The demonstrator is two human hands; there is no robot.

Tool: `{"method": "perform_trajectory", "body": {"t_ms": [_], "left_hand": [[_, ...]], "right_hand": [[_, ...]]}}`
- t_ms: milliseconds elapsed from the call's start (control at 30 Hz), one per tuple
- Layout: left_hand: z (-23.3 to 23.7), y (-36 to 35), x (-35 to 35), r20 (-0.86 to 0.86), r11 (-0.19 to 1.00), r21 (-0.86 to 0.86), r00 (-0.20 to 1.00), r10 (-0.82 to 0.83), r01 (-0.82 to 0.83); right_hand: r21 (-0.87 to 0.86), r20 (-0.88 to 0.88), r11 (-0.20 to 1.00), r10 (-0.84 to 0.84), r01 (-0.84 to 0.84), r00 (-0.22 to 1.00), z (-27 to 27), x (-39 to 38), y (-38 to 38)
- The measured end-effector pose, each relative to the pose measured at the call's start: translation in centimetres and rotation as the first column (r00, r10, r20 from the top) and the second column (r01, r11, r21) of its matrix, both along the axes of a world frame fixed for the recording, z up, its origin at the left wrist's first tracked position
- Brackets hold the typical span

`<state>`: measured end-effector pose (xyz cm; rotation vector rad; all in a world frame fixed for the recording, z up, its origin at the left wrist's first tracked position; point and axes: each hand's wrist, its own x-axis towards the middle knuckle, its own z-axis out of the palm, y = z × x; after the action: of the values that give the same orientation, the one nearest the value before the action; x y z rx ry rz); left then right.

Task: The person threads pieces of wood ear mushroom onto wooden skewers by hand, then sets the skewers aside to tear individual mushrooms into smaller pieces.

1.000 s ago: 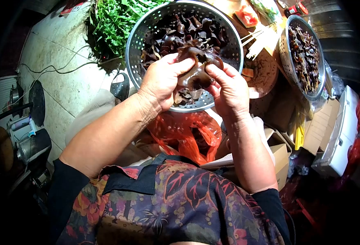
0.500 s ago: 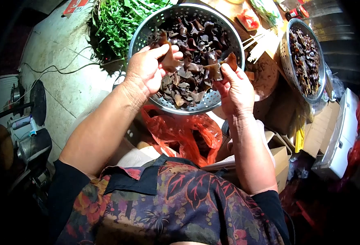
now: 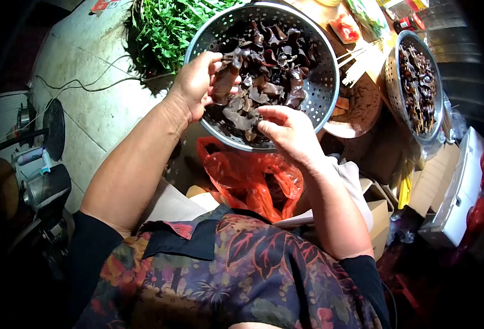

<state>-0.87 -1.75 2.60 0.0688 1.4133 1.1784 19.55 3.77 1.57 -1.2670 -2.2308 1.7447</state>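
A perforated metal colander (image 3: 328,71) in front of me holds a heap of dark wood ear mushrooms (image 3: 277,46). Over its left side, my left hand (image 3: 193,88) is closed round a brown wood ear piece (image 3: 227,77) that dangles from the fingers. My right hand (image 3: 292,131) is low over the near side of the colander. Its thumb and index finger pinch the edge of a greyish wood ear piece (image 3: 243,118) lying on the heap.
A red plastic bag (image 3: 247,175) sits below the colander. To the right are bamboo skewers (image 3: 360,63), a second colander (image 3: 437,82) with skewered wood ear, and a white foam box (image 3: 456,189). Leafy greens (image 3: 162,33) lie at the back left, near a cable (image 3: 88,86).
My right hand has moved down and left, from a raised wood ear piece to one on the near side of the heap. My left hand still holds its piece. The whole view has shifted slightly.
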Motion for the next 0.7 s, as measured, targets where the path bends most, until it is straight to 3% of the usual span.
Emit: {"method": "perform_trajectory", "body": {"t_ms": [33,100,133,233,300,367,433,500,533,567,633,700], "left_hand": [[-1.1,-0.1,-0.4,-0.098,0.998,0.016,0.994,-0.056,0.058],[-1.3,-0.4,-0.3,-0.046,0.988,0.076,0.991,-0.129,0.132],[-1.1,-0.6,-0.5,0.058,0.989,0.008,0.987,-0.15,0.149],[-0.3,-0.8,0.0,0.135,0.98,-0.041,0.973,-0.187,0.194],[-0.8,-1.1,0.2,0.224,0.972,0.059,0.946,-0.235,0.227],[-0.7,-1.3,1.1,0.228,0.957,0.093,0.93,-0.288,0.273],[-0.9,-1.7,1.9,0.222,0.92,0.218,0.902,-0.371,0.325],[-0.7,-1.8,2.1,0.113,0.905,0.127,0.9,-0.421,0.407],[-0.8,-1.4,1.9,-0.179,0.819,0.078,0.816,-0.55,0.569],[-1.1,-1.5,2.0,-0.178,0.82,0.078,0.817,-0.549,0.567],[-0.5,-1.3,2.3,-0.432,0.824,-0.008,0.742,-0.513,0.566],[-0.1,-1.5,2.8,-0.487,0.832,-0.096,0.704,-0.518,0.546]], "right_hand": [[0.089,0.006,0.996,0.018,-0.019,1.0,-0.2,0.1,0.4],[0.132,-0.048,0.989,-0.064,0.07,0.997,-0.8,0.1,1.1],[0.065,-0.06,0.992,-0.1,0.104,0.993,-1.3,0.2,1.4],[-0.087,-0.141,0.982,-0.18,0.169,0.973,-1.3,-0.6,1.3],[-0.467,-0.22,0.83,-0.444,0.306,0.869,-0.2,-1.5,0.7],[-0.503,-0.16,0.793,-0.475,0.343,0.865,0.6,-2.0,0.7],[-0.596,-0.163,0.755,-0.446,0.272,0.88,1.0,-2.2,0.7],[-0.632,-0.195,0.739,-0.441,0.232,0.876,0.5,-2.1,0.6],[-0.624,-0.219,0.741,-0.471,0.248,0.855,0.6,-2.2,0.4],[-0.617,-0.243,0.741,-0.5,0.265,0.831,0.8,-2.3,0.3],[-0.627,-0.247,0.725,-0.531,0.285,0.81,0.7,-2.4,0.4],[-0.554,-0.258,0.781,-0.489,0.287,0.833,0.3,-2.1,0.6]]}}
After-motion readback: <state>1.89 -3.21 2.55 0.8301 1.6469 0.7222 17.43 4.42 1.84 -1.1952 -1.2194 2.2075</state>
